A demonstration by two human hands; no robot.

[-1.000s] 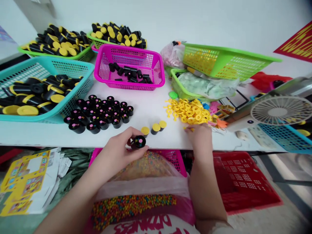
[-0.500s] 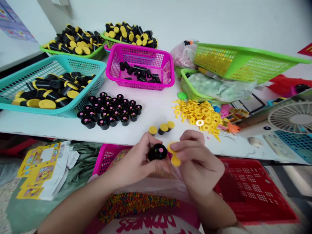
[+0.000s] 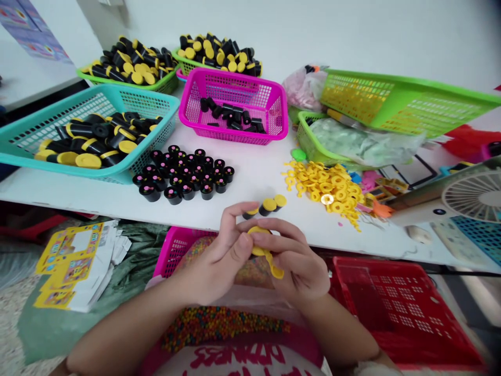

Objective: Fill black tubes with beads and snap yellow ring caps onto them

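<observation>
Above the beads, my left hand (image 3: 213,266) is closed around a small black cup, now almost wholly hidden by my fingers. A yellow plastic cap (image 3: 257,251) lies over the cup's mouth, and a narrow tab with a rounded end hangs from it. My right hand (image 3: 303,263) grips this cap, its fingers meeting those of my left hand. Just beyond my fingers stand a few black cups with yellow caps (image 3: 268,204). A loose pile of yellow caps (image 3: 331,187) lies to the right, and uncapped black cups (image 3: 188,175) filled with beads are grouped to the left.
A turquoise basket (image 3: 156,128) and a magenta basket (image 3: 234,137) hold black pieces. Green baskets (image 3: 166,86) of capped cups stand behind. Below my hands are colourful beads (image 3: 219,326). A fan (image 3: 479,196) and red crate (image 3: 395,357) are at right, printed cards (image 3: 74,266) at left.
My right hand has moved left, bringing the yellow cap from beside the black cup onto its mouth. Both hands now meet at the cap. The view has shifted slightly.
</observation>
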